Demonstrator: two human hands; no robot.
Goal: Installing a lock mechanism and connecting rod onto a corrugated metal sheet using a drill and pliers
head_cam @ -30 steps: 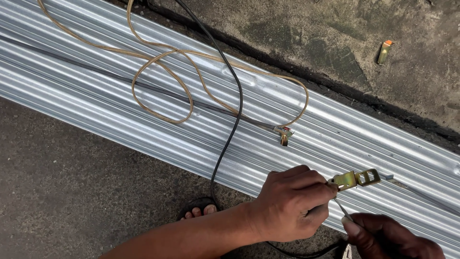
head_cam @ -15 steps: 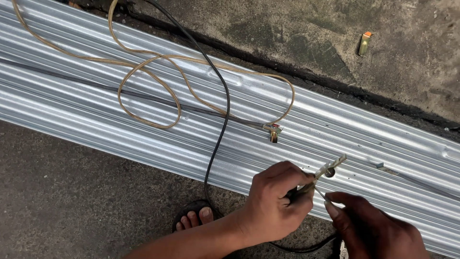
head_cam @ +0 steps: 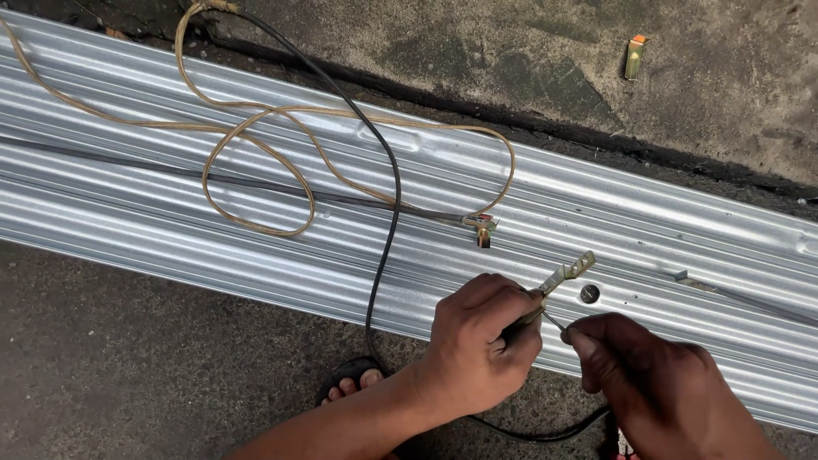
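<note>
Lower centre of frame: left hand [head_cam: 477, 349] clenched around a small flat brass-coloured metal clip [head_cam: 564, 276], fingers closed together. Lower right: right hand [head_cam: 660, 383] pinching a thin wire [head_cam: 554, 321] just beside the clip. Beneath, long corrugated silver metal sheets [head_cam: 153, 213]. Upper left, looped tan cord [head_cam: 256, 170] crossed by black cable [head_cam: 392, 221].

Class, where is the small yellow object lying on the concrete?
In the head view, the small yellow object lies at the upper right on the concrete, beyond the metal sheet.
</note>
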